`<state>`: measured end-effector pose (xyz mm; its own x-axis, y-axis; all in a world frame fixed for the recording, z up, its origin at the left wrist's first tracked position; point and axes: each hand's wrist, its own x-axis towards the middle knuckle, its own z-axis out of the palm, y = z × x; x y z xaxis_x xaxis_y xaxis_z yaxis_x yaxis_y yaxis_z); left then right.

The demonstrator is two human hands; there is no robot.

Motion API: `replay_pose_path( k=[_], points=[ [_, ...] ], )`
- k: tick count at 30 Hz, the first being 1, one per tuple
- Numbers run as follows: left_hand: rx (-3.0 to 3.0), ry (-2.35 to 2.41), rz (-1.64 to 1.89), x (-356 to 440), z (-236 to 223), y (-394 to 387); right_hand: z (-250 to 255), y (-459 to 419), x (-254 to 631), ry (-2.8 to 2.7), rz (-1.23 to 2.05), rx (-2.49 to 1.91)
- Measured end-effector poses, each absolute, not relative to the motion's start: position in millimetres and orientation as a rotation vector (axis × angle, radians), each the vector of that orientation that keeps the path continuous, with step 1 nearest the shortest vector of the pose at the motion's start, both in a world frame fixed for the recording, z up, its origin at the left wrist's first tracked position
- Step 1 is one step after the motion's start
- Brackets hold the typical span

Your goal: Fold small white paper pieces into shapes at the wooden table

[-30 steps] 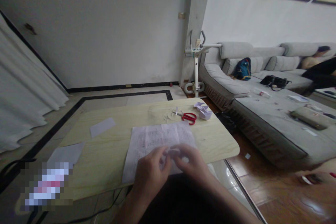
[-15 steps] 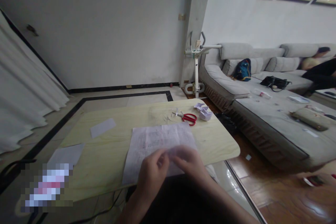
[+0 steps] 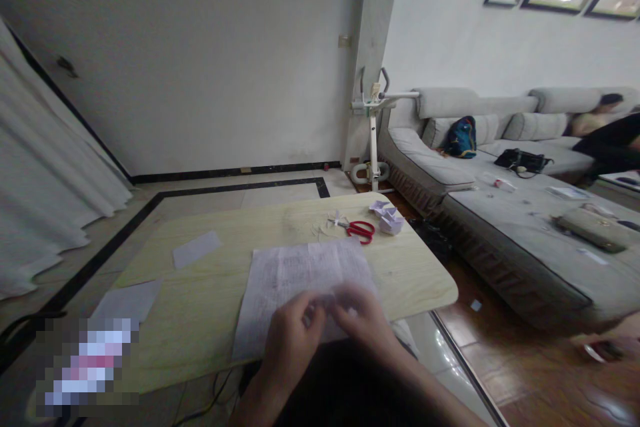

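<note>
My left hand (image 3: 293,327) and my right hand (image 3: 363,317) meet fingertip to fingertip above the near part of a printed sheet of paper (image 3: 295,267). The fingers of both are curled in a pinch, the right ones smeared by motion. Something small and pale shows between them, too blurred to name. Beyond the sheet lie red-handled scissors (image 3: 361,231), their blades pointing left among thin paper scraps (image 3: 320,230). Crumpled or folded pale paper pieces (image 3: 390,220) rest to the right of the scissors.
The light wooden table (image 3: 415,273) also bears a small blank paper (image 3: 197,249) and a larger one (image 3: 130,300) on the left. A grey sofa (image 3: 505,227) with bags stands to the right, a person (image 3: 600,127) sitting at its far end. White exercise equipment (image 3: 373,140) stands behind the table.
The view has tilted slightly, so the table sits a little lower in it. My hands stay together over the sheet, and the right fingers have shifted slightly.
</note>
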<state>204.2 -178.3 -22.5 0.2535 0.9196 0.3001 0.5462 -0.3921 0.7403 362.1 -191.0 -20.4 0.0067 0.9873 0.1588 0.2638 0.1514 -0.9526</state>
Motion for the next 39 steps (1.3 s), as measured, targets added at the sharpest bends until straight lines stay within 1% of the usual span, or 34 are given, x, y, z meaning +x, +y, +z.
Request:
replay_pose_path(
  k=[8, 21, 33, 39],
  points=[
    [2.183, 1.4, 0.994, 202.7, -34.9, -175.6, -29.3, -188.1, 363.2, -1.44, 1.019, -1.244],
    [2.04, 1.3, 0.904, 206.3, -25.6, -177.5, -22.8, -188.3, 368.1, -1.439, 1.112, -1.127],
    [1.998, 1.189, 0.966, 205.4, -21.3, -182.0, -27.5, -182.6, 367.1, -1.259, 1.394, -0.791],
    [2.02, 1.178, 0.969, 204.4, -19.3, -182.6, -35.2, -181.0, 368.0, -1.179, 1.446, -0.784]
  ],
)
